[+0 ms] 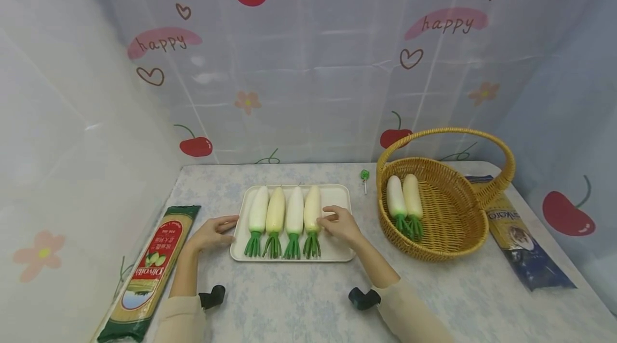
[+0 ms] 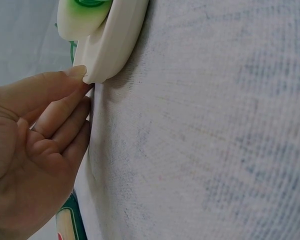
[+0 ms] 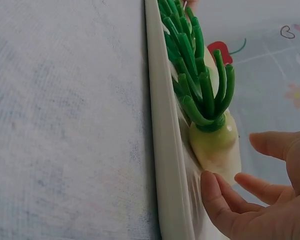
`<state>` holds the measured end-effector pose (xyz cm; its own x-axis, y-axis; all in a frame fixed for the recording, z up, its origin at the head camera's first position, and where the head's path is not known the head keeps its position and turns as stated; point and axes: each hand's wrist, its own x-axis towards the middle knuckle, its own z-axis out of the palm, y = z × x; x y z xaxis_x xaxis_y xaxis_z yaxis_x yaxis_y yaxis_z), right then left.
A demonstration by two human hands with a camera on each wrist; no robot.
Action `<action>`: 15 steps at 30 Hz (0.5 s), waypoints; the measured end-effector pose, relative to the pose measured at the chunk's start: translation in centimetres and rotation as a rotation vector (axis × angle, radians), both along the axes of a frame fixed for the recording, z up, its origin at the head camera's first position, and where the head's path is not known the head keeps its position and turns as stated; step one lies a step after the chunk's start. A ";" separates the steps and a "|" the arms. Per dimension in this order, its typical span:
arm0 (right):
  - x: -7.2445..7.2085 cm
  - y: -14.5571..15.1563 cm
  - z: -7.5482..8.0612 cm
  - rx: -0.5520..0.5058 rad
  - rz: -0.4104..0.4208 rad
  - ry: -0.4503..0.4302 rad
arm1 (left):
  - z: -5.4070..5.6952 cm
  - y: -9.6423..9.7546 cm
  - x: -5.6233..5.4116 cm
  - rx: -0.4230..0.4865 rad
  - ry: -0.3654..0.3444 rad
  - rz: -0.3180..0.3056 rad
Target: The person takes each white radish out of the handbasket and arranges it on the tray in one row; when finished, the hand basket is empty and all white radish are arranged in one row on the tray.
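Observation:
A white rectangular tray (image 1: 339, 253) holds several white radishes (image 1: 294, 211) side by side, green stalks toward me. My left hand (image 1: 212, 234) is at the tray's left side; in the left wrist view its thumb (image 2: 74, 72) lies on the rim with the fingers bent against the edge below, pinching it. Over the tray's right part, my right hand (image 1: 341, 225) has its thumb and fingers spread, holding nothing. Its fingertips are right beside the rightmost radish (image 1: 312, 209), whose green stalks (image 3: 210, 95) show large in the right wrist view.
At the right stands a wicker basket (image 1: 448, 225) with a tall handle and two radishes (image 1: 404, 201) inside. A blue and gold packet (image 1: 520, 241) lies partly behind it. A green lollipop (image 1: 365, 175) sits between tray and basket. Along the left edge lies a pasta packet (image 1: 149, 273).

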<state>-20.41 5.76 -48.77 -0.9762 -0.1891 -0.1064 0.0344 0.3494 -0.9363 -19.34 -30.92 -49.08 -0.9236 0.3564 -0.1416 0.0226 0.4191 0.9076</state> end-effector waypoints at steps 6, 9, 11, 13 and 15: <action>0.1 0.0 -0.2 0.016 0.020 -0.005 | 0.0 -0.1 0.0 0.000 0.001 -0.001; 0.4 -0.1 0.0 0.055 0.013 0.028 | 0.0 0.0 0.0 0.001 -0.001 0.002; 0.8 0.0 0.4 0.082 0.005 0.073 | 0.1 0.0 0.1 -0.006 0.001 0.007; 1.2 0.3 1.0 0.109 0.004 0.148 | 0.2 0.1 0.1 -0.020 0.005 0.014; 1.6 1.0 1.8 0.114 0.011 0.238 | 0.2 0.1 0.2 -0.035 0.012 0.013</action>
<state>-18.82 6.74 -47.00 -0.9743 -0.1993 0.1051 -0.1866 0.4519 -0.8723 -19.13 -30.79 -48.85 -0.9299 0.3391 -0.1425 0.0277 0.4508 0.8922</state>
